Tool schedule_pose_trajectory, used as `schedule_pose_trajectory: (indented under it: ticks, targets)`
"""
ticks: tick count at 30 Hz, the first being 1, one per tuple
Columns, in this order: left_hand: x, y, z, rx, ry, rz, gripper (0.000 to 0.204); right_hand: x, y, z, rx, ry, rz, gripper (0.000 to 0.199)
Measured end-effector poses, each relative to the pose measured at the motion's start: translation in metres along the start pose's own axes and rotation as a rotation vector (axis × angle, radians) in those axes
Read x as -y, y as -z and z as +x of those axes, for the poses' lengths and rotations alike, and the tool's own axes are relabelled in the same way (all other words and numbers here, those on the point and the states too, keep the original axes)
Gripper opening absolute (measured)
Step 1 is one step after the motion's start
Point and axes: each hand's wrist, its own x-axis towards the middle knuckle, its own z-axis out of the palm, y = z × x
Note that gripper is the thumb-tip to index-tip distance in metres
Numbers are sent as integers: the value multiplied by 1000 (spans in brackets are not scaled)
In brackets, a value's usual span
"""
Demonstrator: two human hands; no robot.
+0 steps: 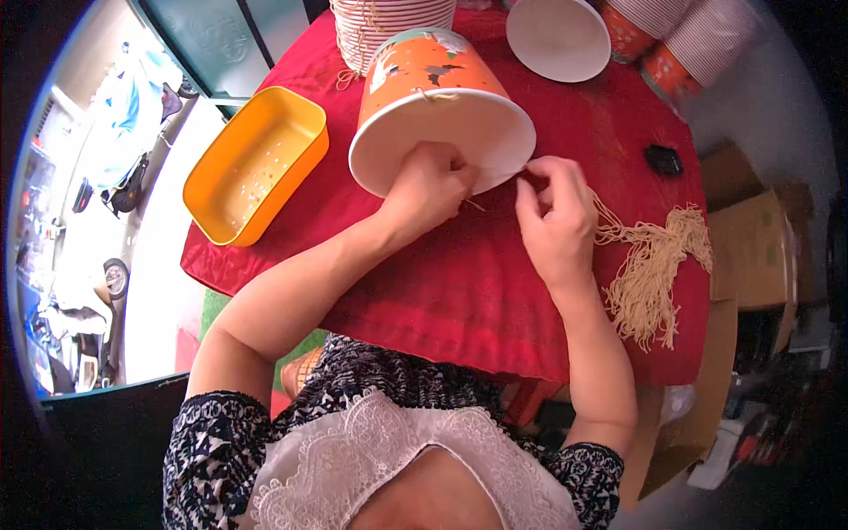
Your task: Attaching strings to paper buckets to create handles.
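Observation:
An orange paper bucket (468, 75) with white and dark printed shapes lies on its side, its white mouth facing me. A knotted piece of beige cord (435, 95) shows at the upper rim. My left hand (428, 184) reaches into the mouth at the lower rim, fingers curled and pinched; a thin cord end (475, 205) pokes out beside them. At the rim's right side, my right hand (558, 208) has its fingers bent in a pinch, and what lies between the tips is too small to make out. A bundle of beige cords (658, 256) lies right of it.
A yellow plastic tub (256, 168) with small bits inside stands left on the red tablecloth (424, 291). At the back are a stack of white-rimmed buckets (389, 26), a white round opening (558, 40) and more stacked buckets (707, 44). A small black object (663, 160) lies right; cardboard boxes (755, 252) stand beyond.

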Motion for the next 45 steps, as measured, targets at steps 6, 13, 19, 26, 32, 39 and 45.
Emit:
schedule_pose_trajectory:
  ticks: [6, 13, 19, 26, 32, 39, 45]
  targets:
    - [-1, 4, 0, 102, 76, 16, 21, -4, 0, 0, 65, -87, -131, 25]
    - [-3, 4, -1, 57, 36, 28, 23, 1, 18, 6, 372, -272, -373, 26]
    - [-3, 2, 1, 50, 49, 11, 21, -6, 16, 7, 505, -801, 469, 48]
    - [-1, 0, -1, 26, 60, -11, 22, -2, 14, 3, 538, -853, 690, 60]
    - [-1, 2, 0, 44, 46, -3, 21, 1, -7, -10, 399, -304, 143, 17]
    - [-1, 0, -1, 70, 70, -61, 19, 7, -19, -12, 447, -164, -134, 15]
    - [1, 1, 1, 75, 12, -103, 20, 5, -22, -11, 463, -43, -176, 13]
